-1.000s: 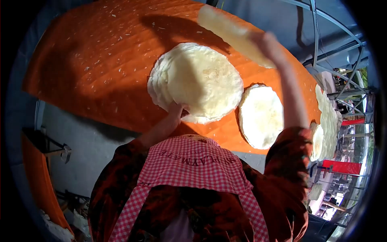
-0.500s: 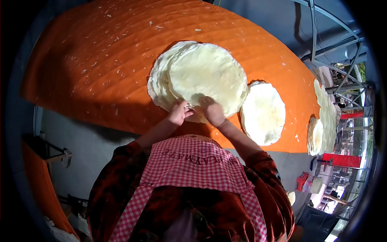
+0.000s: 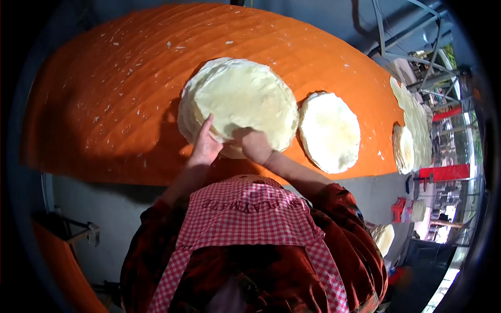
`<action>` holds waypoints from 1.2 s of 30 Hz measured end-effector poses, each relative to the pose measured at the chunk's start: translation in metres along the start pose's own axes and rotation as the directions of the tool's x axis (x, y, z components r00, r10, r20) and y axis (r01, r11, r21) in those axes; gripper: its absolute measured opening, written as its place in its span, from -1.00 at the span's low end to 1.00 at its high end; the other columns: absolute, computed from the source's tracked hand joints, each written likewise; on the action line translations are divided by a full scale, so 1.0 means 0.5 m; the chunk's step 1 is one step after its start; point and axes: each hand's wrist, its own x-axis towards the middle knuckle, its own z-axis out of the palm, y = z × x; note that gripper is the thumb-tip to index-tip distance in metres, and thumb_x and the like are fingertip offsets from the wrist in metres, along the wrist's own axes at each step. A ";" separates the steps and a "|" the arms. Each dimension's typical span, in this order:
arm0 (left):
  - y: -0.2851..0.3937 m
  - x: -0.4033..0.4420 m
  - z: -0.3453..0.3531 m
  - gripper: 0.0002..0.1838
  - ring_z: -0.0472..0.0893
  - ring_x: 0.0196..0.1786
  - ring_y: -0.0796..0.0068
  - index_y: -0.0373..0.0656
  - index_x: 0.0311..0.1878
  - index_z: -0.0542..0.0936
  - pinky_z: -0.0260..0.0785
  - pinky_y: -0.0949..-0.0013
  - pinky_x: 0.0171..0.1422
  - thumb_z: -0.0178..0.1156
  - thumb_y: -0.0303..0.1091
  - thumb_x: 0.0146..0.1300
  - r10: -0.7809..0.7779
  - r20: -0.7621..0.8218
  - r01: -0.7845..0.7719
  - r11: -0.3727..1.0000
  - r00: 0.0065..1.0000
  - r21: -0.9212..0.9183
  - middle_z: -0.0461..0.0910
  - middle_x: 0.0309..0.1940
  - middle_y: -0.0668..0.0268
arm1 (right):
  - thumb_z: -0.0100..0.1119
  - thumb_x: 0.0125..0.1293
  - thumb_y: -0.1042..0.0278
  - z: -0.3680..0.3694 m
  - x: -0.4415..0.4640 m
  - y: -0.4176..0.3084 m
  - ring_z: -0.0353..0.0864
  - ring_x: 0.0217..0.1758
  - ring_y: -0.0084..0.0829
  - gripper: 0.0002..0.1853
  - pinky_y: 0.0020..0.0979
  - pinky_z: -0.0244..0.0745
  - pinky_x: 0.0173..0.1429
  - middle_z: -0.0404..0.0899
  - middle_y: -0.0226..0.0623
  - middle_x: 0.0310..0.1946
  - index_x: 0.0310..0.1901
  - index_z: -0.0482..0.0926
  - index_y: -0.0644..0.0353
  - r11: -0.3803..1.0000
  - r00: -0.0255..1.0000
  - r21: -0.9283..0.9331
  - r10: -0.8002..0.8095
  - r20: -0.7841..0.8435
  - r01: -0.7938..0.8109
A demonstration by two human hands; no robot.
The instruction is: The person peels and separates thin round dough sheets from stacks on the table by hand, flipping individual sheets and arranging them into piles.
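A stack of large, thin, pale flatbreads [image 3: 245, 94] lies on the orange cloth [image 3: 130, 94] in front of me. At the stack's near left edge is my left hand [image 3: 206, 146], its thumb or a finger stretched up over the top sheet and the palm turned inward. My right hand [image 3: 253, 145] rests on the near edge of the top flatbread, a little to the right of my left hand. Its fingers look bent, with their tips in shadow, and what they hold, if anything, is hidden.
A smaller flatbread pile [image 3: 330, 133] lies just right of the big stack. Farther right are another small pile [image 3: 403, 149] and a broad layer of flatbreads [image 3: 412, 117]. Metal framing [image 3: 417, 57] stands at the upper right, and a red crate [image 3: 398, 209] is on the floor.
My right hand has come down from the upper right, where it held a flatbread, onto the stack. That sheet now lies on top. My left hand has shifted to the stack's left edge.
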 end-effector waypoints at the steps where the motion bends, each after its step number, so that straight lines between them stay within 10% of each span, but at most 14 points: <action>1: -0.013 0.024 -0.056 -0.59 0.54 -0.04 0.28 -0.12 0.07 0.46 0.43 0.20 0.02 0.23 -0.21 0.19 -0.067 -0.109 0.063 0.997 0.992 -0.041 0.54 -0.11 0.24 | 0.16 0.12 0.19 0.044 -0.010 0.001 0.59 -0.11 -0.18 -0.75 -0.23 0.52 -0.16 0.60 -0.22 -0.27 -0.23 0.54 0.14 0.998 0.996 0.024 -0.056 -0.068 0.057; 5: -0.046 0.032 -0.168 -0.70 0.56 -0.13 0.31 -0.15 -0.02 0.48 0.45 0.32 -0.13 0.20 -0.40 0.15 -0.120 -0.256 0.176 0.963 0.959 0.206 0.54 -0.14 0.23 | 0.22 0.14 0.09 0.034 -0.067 0.019 0.48 0.07 -0.16 -0.61 -0.24 0.46 0.03 0.55 -0.12 -0.09 -0.11 0.56 0.21 0.965 0.953 0.171 -0.150 -0.262 0.198; 8: -0.045 0.036 -0.169 -0.71 0.57 -0.10 0.30 -0.20 -0.03 0.46 0.47 0.31 -0.17 0.15 -0.42 0.16 -0.128 -0.360 0.227 0.942 0.924 0.247 0.52 -0.07 0.20 | 0.36 0.04 0.26 -0.009 -0.156 0.071 0.51 -0.13 -0.12 -0.71 -0.20 0.45 -0.04 0.54 -0.17 -0.27 -0.27 0.54 0.24 0.857 0.820 0.445 0.440 -0.367 -0.260; 10: -0.005 0.016 -0.075 -0.72 0.57 -0.12 0.33 -0.22 -0.05 0.46 0.47 0.34 -0.22 0.17 -0.41 0.16 -0.095 -0.438 0.240 0.927 0.894 0.289 0.52 -0.09 0.21 | 0.29 0.17 0.19 0.054 -0.224 0.151 0.56 -0.28 -0.28 -0.65 -0.34 0.49 -0.16 0.54 -0.22 -0.33 -0.20 0.45 0.28 0.562 0.530 0.683 0.796 -0.293 -0.466; 12: 0.022 0.000 -0.009 -0.69 0.53 -0.10 0.40 -0.18 -0.04 0.44 0.41 0.49 -0.09 0.20 -0.37 0.14 -0.037 -0.343 0.153 0.936 0.939 0.317 0.49 -0.10 0.22 | 0.20 0.26 0.04 0.008 -0.243 0.150 0.58 -0.24 -0.26 -0.57 -0.32 0.53 -0.14 0.57 -0.18 -0.26 -0.12 0.45 0.31 -0.181 0.339 0.839 0.855 0.392 -0.513; 13: 0.040 -0.025 0.038 -0.67 0.52 -0.07 0.41 -0.17 -0.02 0.43 0.40 0.48 -0.04 0.20 -0.36 0.14 -0.023 -0.362 0.156 0.927 0.932 0.342 0.49 -0.09 0.23 | 0.10 0.24 -0.23 -0.020 -0.254 0.131 0.57 -0.04 -0.18 -0.31 -0.19 0.49 0.06 0.54 0.00 -0.14 0.07 0.36 0.32 -0.406 0.467 0.817 0.676 0.570 -0.409; 16: 0.085 -0.069 0.019 -0.62 0.55 -0.15 0.42 -0.20 0.03 0.42 0.43 0.48 -0.12 0.22 -0.38 0.14 -0.036 -0.339 0.189 0.883 0.940 0.429 0.47 -0.07 0.21 | -0.03 0.30 -0.25 -0.005 -0.226 0.109 0.57 -0.03 -0.20 -0.31 -0.16 0.45 0.11 0.58 -0.07 -0.13 0.10 0.39 0.33 -0.706 0.647 0.695 0.468 0.602 -0.137; 18: 0.063 -0.088 -0.117 -0.64 0.53 -0.38 0.50 -0.14 -0.02 0.48 0.36 0.53 -0.40 0.23 -0.26 0.13 0.238 0.257 -0.336 0.408 0.937 0.849 0.54 -0.25 0.25 | -0.04 0.31 -0.22 0.022 -0.200 0.140 0.56 -0.02 -0.22 -0.35 -0.14 0.42 0.12 0.59 -0.12 -0.17 0.08 0.41 0.31 -0.659 0.642 0.752 0.572 0.512 -0.013; 22: 0.060 -0.007 -0.286 -0.63 0.49 -0.57 0.46 -0.20 -0.08 0.54 0.26 0.46 -0.55 0.23 -0.22 0.07 -0.095 -0.440 0.363 0.731 0.893 0.578 0.60 -0.40 0.26 | -0.01 0.31 -0.16 0.044 -0.173 0.208 0.60 -0.21 -0.29 -0.43 -0.25 0.48 -0.13 0.60 -0.19 -0.28 -0.02 0.49 0.30 -0.552 0.579 0.832 0.664 0.473 -0.046; 24: 0.058 -0.018 -0.272 -0.59 0.56 -0.42 0.38 -0.27 -0.02 0.51 0.35 0.43 -0.43 0.22 -0.24 0.09 -0.100 -0.447 0.357 0.763 0.889 0.539 0.60 -0.29 0.22 | 0.15 0.25 -0.04 0.031 -0.157 0.221 0.59 -0.22 -0.28 -0.47 -0.24 0.46 -0.12 0.60 -0.14 -0.26 -0.04 0.51 0.35 -0.586 0.544 0.797 0.625 0.559 -0.147; 28: 0.046 -0.021 -0.232 -0.53 0.58 -0.12 0.26 -0.30 0.09 0.44 0.45 0.34 -0.19 0.21 -0.28 0.13 -0.154 -0.413 0.327 0.861 0.897 0.389 0.56 -0.11 0.14 | 0.34 0.07 0.33 0.155 -0.083 0.222 0.58 -0.15 -0.17 -0.57 -0.22 0.47 -0.10 0.59 -0.02 -0.18 -0.08 0.53 0.44 0.097 0.508 0.931 0.855 0.103 -0.353; 31: 0.045 -0.009 -0.257 -0.48 0.59 -0.08 0.20 -0.31 0.14 0.40 0.49 0.29 -0.18 0.22 -0.26 0.15 -0.152 -0.376 0.298 0.881 0.914 0.368 0.55 -0.05 0.11 | 0.25 0.11 0.36 0.110 -0.083 0.213 0.57 -0.08 -0.13 -0.60 -0.22 0.47 -0.02 0.58 0.00 -0.17 -0.05 0.51 0.45 -0.220 0.485 0.870 0.757 0.438 -0.442; 36: 0.059 0.023 -0.340 -0.55 0.59 -0.37 0.39 -0.22 0.07 0.47 0.22 0.48 -0.65 0.24 -0.20 0.15 -0.262 -0.491 0.506 0.723 0.831 0.470 0.59 -0.13 0.19 | -0.01 0.23 0.46 0.097 -0.128 0.208 0.53 0.03 -0.09 -0.59 -0.17 0.49 0.04 0.51 0.04 -0.01 0.10 0.40 0.45 -0.513 0.706 0.856 0.581 0.404 -0.067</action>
